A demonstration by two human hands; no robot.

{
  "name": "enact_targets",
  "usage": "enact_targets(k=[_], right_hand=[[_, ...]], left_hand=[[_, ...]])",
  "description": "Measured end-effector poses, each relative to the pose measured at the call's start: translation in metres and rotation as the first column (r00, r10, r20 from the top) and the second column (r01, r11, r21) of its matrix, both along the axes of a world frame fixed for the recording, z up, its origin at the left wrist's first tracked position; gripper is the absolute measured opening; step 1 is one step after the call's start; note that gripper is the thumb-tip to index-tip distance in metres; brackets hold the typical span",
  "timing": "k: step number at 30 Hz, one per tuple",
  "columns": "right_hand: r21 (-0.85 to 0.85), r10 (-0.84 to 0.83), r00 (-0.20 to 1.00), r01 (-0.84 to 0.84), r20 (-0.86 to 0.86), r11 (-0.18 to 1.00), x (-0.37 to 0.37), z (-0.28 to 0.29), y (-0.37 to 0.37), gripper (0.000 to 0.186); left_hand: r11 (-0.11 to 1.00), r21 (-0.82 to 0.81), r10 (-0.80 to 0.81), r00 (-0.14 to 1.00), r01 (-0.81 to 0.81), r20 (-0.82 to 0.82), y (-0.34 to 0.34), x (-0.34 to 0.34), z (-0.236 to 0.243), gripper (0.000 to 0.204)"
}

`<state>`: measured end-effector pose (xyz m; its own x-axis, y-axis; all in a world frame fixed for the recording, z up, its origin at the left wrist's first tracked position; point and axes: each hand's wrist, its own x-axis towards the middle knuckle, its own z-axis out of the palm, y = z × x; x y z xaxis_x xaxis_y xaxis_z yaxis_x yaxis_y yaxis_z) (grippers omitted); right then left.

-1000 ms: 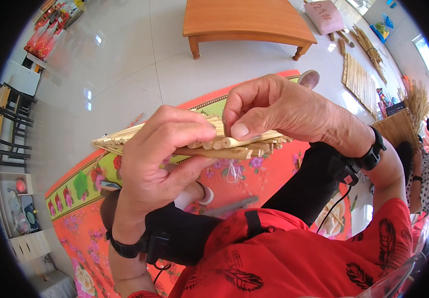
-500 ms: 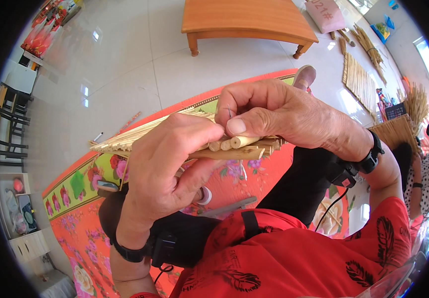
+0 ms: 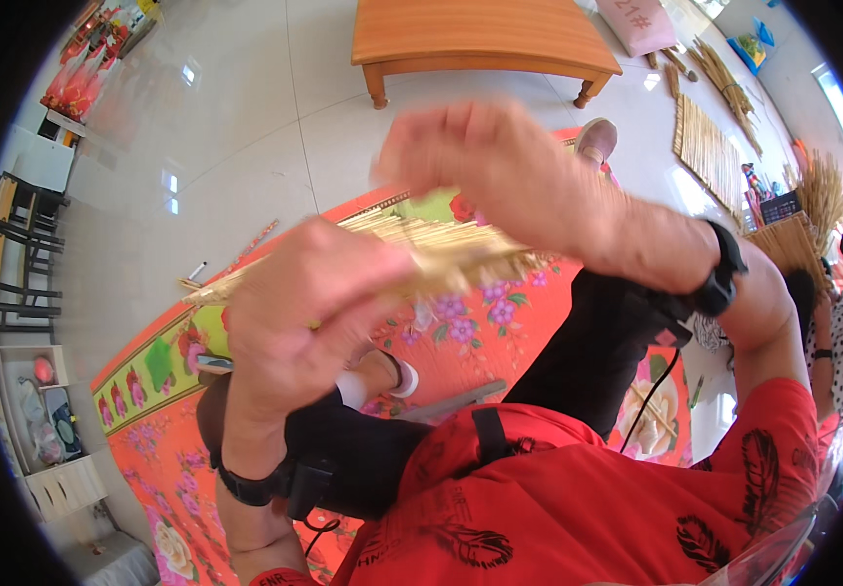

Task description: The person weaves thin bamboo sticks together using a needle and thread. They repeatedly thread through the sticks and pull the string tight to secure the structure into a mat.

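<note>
Many pale stalks are over the floral cloth, my L hand clamped on their near side, prob. to steady 'em; R hand above, fingers too blurred to tell if together.

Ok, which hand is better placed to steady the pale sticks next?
Likely the left hand: despite motion blur, its fingers appear to grip the pale sticks. The right hand shows higher in the view, its fingers seemingly off them.
</note>
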<state>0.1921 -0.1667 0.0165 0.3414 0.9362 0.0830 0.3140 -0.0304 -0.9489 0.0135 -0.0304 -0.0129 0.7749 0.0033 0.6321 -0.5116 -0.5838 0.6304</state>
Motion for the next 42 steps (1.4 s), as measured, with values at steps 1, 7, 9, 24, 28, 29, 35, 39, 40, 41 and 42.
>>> enact_targets(k=[1,7,9,24,28,29,35,39,40,41,42], right_hand=[[0.139,-0.090,0.948,0.049,0.305,0.989,0.034,-0.013,0.004,0.019],[0.128,0.119,0.814,-0.055,-0.568,0.990,0.043,-0.006,-0.016,0.026],[0.031,0.198,0.797,-0.220,-0.571,0.975,0.031,-0.013,-0.032,0.027],[0.034,0.248,0.821,-0.270,-0.514,0.962,-0.008,-0.019,-0.027,0.016],[-0.079,0.111,0.904,-0.156,-0.413,0.985,-0.020,0.006,-0.010,0.017],[-0.055,0.101,0.908,-0.135,-0.406,0.989,-0.019,0.005,-0.005,0.018],[0.010,0.110,0.900,-0.116,-0.422,0.993,-0.017,-0.004,0.013,0.017],[0.032,0.115,0.897,-0.113,-0.427,0.993,-0.017,-0.010,0.016,0.016],[0.022,0.117,0.896,-0.119,-0.429,0.993,-0.018,-0.009,0.016,0.016],[0.022,0.108,0.903,-0.109,-0.416,0.994,-0.019,-0.008,0.014,0.016],[0.021,0.100,0.909,-0.099,-0.404,0.995,-0.020,-0.008,0.013,0.017]], left_hand=[[0.998,0.036,-0.049,0.998,0.048,0.027,-0.011,0.002,0.001,0.028],[0.988,0.116,-0.103,0.995,0.103,-0.005,-0.005,-0.001,-0.003,0.023],[0.997,0.060,-0.046,0.998,0.045,0.030,-0.010,0.000,-0.003,0.028],[1.000,0.014,-0.011,1.000,0.011,-0.012,-0.005,-0.005,-0.002,0.027],[0.993,-0.095,0.074,0.997,-0.077,-0.034,0.001,-0.010,0.001,0.027],[0.997,-0.048,0.053,0.999,-0.053,-0.012,0.011,-0.009,-0.001,0.025],[0.984,-0.142,0.106,0.993,-0.112,-0.046,0.014,-0.013,-0.002,0.025],[0.978,-0.190,0.073,0.994,-0.087,-0.077,0.015,-0.016,-0.005,0.026],[0.981,-0.177,0.068,0.995,-0.081,-0.078,0.016,-0.017,-0.005,0.026],[0.983,-0.167,0.060,0.995,-0.072,-0.077,0.016,-0.016,-0.005,0.025],[0.983,-0.172,0.047,0.995,-0.062,-0.089,0.016,-0.016,-0.006,0.026]])
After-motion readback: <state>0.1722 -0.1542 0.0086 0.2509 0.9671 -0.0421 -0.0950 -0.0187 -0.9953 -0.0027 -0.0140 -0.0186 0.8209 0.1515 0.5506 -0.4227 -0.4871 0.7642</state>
